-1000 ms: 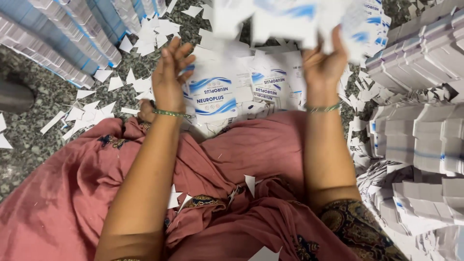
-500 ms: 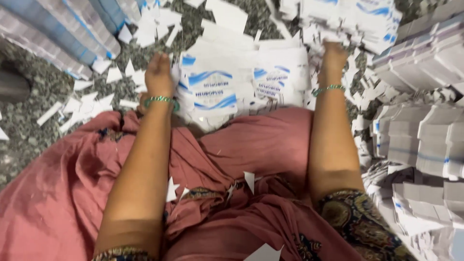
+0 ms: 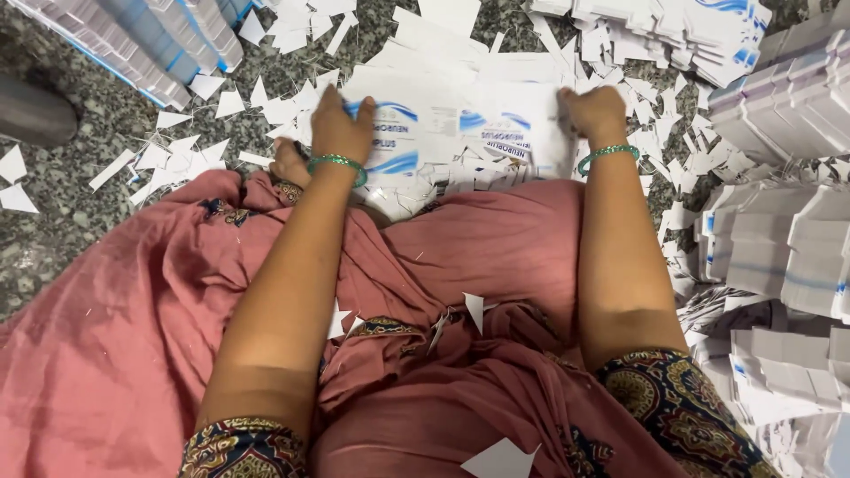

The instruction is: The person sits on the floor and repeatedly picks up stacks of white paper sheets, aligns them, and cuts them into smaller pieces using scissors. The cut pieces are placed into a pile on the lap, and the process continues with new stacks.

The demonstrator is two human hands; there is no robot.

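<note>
Left hand (image 3: pixel 341 124) now flat, fingers together, pressing down the left edge of the printed carton sheets (image 3: pixel 460 133). Right hand (image 3: pixel 595 111) curled into a loose fist over the sheets' right edge; half a second ago both reached higher, toward the heaped blanks (image 3: pixel 699 31) beyond. Sheets lying on the speckled floor (image 3: pixel 80 212) just past the pink-draped lap (image 3: pixel 496 239). Paper offcuts (image 3: pixel 195 150) scattered left of the sheets. Looks like squaring the stack.
</note>
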